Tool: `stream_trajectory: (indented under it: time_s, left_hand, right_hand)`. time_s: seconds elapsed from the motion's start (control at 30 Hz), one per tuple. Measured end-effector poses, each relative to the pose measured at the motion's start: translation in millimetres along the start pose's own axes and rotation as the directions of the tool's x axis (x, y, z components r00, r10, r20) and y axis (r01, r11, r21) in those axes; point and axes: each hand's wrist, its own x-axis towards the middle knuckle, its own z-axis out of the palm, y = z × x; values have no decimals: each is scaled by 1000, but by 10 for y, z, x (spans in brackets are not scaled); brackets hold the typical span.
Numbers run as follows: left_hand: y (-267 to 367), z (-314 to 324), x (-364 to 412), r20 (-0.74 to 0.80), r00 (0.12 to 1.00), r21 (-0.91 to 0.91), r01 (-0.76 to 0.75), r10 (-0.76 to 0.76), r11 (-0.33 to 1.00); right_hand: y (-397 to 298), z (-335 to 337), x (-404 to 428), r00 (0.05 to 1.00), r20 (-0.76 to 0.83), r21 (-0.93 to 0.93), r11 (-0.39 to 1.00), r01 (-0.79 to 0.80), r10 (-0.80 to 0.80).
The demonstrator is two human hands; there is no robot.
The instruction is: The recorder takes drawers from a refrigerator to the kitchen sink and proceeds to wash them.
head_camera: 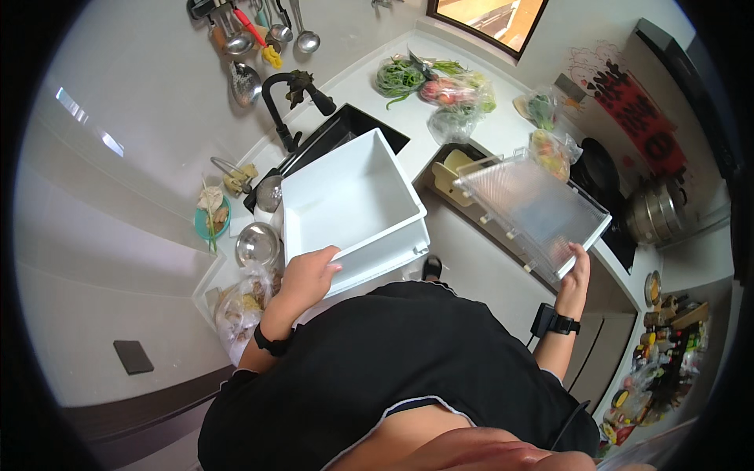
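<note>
My left hand (307, 277) grips the near rim of a white plastic drawer bin (347, 194), thumb over the edge. The bin is tilted, its inside bare apart from a faint stain, and it covers part of the black sink (377, 122). Out to the right, my right hand (576, 271) holds a clear ribbed shelf panel (530, 206) by its white-trimmed end. The panel slants above an open drawer (439, 154) with pale yellow plastic pieces (452, 171) in it. Fingers of both hands are partly hidden behind what they hold.
A black faucet (277, 106) rises behind the sink. Bagged vegetables (450, 91) lie on the white counter (500, 129). Steel bowls (257, 244) and a plastic bag of food (244, 306) stand at left. A stacked steel pot (657, 215) stands at right, past the hob. Ladles (307, 41) hang on the wall.
</note>
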Motion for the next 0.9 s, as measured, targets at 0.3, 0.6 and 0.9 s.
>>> stream_trajectory:
  time_s: [0.3,0.6,0.9]
  left_hand:
    - [140,128,849,-72,967,82,250,-244,965]
    - [625,377,1639,-277,826,161,543,-491,824]
    - [911,615,2144,-309,636,81,758,-707,647]
  right_hand:
    - [-322,1815,2418,984,174,70,996,-54,41]
    - [153,3568,5080,948,293,150,974,-171,121]
    - [734,4136,6066,888,352,60,940,-336,295]
